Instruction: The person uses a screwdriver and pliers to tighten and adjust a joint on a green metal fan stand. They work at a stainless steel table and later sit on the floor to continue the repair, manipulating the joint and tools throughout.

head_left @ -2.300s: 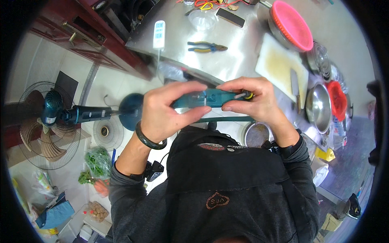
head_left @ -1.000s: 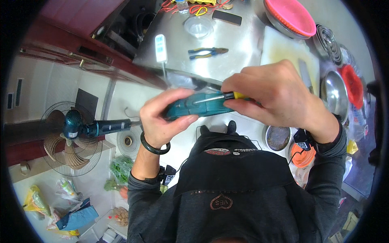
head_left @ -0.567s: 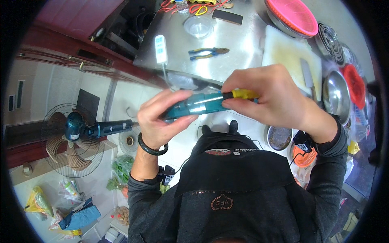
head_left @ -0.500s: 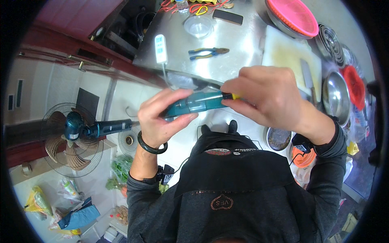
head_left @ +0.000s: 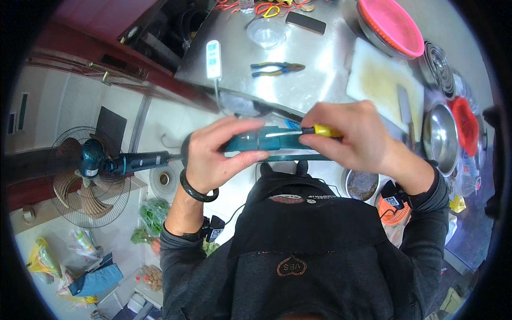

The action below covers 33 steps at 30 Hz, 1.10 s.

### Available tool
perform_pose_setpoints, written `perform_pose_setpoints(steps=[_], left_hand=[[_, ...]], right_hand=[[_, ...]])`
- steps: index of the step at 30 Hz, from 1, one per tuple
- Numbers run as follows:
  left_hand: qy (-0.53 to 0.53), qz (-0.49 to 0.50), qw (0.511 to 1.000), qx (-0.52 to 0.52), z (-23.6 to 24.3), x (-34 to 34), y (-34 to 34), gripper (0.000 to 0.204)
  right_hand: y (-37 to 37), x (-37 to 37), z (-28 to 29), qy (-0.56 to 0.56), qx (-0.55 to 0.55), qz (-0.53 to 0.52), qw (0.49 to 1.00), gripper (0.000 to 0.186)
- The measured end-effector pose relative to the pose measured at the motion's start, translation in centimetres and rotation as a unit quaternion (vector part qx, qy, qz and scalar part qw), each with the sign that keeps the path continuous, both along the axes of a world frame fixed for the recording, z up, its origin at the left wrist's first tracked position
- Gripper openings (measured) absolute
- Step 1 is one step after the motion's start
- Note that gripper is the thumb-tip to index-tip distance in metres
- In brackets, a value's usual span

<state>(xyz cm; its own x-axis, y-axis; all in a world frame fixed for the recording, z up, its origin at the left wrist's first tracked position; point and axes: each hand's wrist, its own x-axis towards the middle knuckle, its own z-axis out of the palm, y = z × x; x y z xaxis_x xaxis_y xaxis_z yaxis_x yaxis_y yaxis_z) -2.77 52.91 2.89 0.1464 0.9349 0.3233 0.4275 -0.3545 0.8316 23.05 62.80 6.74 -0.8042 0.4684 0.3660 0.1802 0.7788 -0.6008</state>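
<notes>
Gripping teal casing [head_left: 272,140], 3 o'clock of left hand [head_left: 207,152], between parted thumb and fingers; aligned lengthwise 9-to-3. Pinching screwdriver [head_left: 322,130] in nearly closed right hand [head_left: 358,130], pointed to 9 o'clock along casing.

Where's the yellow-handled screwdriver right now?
The screwdriver is in the right hand, just above and right of centre in the head view, its shaft pointing left over the teal piece that the left hand holds.
</notes>
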Motion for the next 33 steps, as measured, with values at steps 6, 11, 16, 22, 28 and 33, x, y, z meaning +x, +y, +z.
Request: perform_pose_setpoints(steps=[6,11,16,22,28,33], left_hand=[[-0.026,0.001,1.000,-0.017,-0.4,-0.8,-0.2,0.044],[-0.064,-0.008,0.998,-0.016,-0.7,-1.1,-0.5,0.045],[-0.017,-0.031,0.999,-0.034,-0.7,-1.4,-0.7,0.049],[0.040,-0.018,0.999,0.016,0.0,-1.7,-0.9,0.048],[0.097,-0.040,0.994,0.044,1.5,-2.1,-0.9,0.045],[0.075,-0.012,0.996,0.039,1.4,-1.9,-0.5,0.042]], right_hand=[[-1.3,-0.3,-1.3,0.020,0.238,-0.047,0.970,0.023],[-1.6,-1.1,-1.0,0.051,-0.109,-0.057,0.991,0.020],[-1.4,-0.6,0.3,-0.019,0.161,0.002,0.987,0.019],[-2.1,-1.9,-0.4,0.016,0.003,-0.021,1.000,0.014],[-1.4,-1.7,0.1,-0.116,-0.336,-0.063,0.932,0.021],[-1.9,-2.2,-0.8,-0.045,-0.313,-0.099,0.944,0.027]])
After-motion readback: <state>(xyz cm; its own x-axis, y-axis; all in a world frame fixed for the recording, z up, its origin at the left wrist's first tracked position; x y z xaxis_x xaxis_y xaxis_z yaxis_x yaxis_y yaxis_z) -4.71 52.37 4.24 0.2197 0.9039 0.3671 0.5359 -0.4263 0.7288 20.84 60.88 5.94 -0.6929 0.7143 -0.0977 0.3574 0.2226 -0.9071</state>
